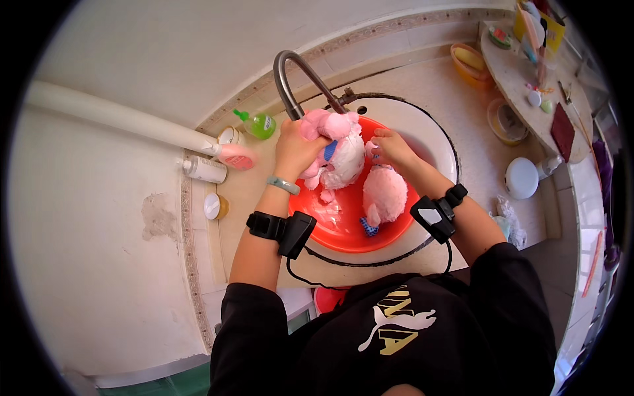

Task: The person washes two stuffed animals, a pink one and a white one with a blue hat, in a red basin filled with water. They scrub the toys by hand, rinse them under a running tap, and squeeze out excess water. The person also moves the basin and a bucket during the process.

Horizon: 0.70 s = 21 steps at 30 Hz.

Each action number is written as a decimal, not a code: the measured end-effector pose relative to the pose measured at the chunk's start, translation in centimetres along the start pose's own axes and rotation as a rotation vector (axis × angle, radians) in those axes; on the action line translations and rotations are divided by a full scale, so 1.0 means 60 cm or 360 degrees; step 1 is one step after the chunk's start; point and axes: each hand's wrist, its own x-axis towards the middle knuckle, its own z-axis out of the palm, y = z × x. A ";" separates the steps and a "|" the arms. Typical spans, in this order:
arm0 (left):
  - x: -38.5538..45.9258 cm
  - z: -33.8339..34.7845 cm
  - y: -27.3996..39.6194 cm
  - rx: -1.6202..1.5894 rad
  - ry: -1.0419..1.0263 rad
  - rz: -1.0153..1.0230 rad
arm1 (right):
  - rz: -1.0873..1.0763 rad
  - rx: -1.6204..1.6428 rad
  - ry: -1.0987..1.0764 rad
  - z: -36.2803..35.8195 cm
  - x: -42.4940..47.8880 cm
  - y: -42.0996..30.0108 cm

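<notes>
My left hand (297, 148) grips a pink and white plush toy (346, 158) with a blue band, just below the faucet spout. White foam-like patches lie on the toy's white fur, which looks wet and clumped. The toy is raised over the left and far side of a red plastic basin (327, 232). Beside it in the basin lies a second pink plush toy (385, 195), with a blue patterned piece at its near end. My right hand (391, 147) is over that toy's far end, fingers bent; their contact with it is partly hidden.
The basin sits in a round white sink (442, 148) under a curved metal faucet (287, 74). Left of it stand a green liquid bottle (260, 124), a pink bottle (237, 156), a white bottle (205, 169) and a small jar (216, 206). An orange basket (468, 67) stands at right.
</notes>
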 end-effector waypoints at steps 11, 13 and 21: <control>0.013 0.048 0.000 0.0272 0.0036 0.0365 | -0.0674 -0.0567 0.0454 -0.038 -0.009 0.022; 0.013 0.054 -0.004 0.0455 -0.0008 0.0438 | -0.0734 -0.0872 0.0508 -0.053 -0.007 0.024; -0.011 0.040 -0.022 0.0469 -0.0248 0.0170 | -0.0189 -0.2065 0.0313 -0.015 -0.068 -0.016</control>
